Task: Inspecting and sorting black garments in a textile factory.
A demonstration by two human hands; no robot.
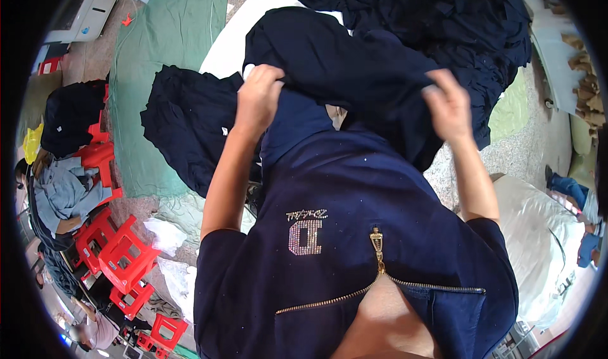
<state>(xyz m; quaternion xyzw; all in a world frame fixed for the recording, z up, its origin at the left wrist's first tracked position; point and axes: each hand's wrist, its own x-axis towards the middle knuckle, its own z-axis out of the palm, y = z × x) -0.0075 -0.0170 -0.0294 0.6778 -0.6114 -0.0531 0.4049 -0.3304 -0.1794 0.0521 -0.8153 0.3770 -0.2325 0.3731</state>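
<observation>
A dark navy garment is spread in front of me across my lap, its folds reaching from one hand to the other. At its left edge my left hand is closed, thumb and fingers pinching the cloth. Something small and white shows beside those fingers; I cannot make out what it is. My right hand is at the garment's right side, its fingers bent and smeared by motion, so their grip on the cloth is unclear. Another dark garment lies to the left of my left forearm.
A large heap of dark garments lies at the far right. Green sheeting covers the floor at left, near red plastic stools. Other people sit at the left, one in a grey-blue top. A pale covered bundle stands at right.
</observation>
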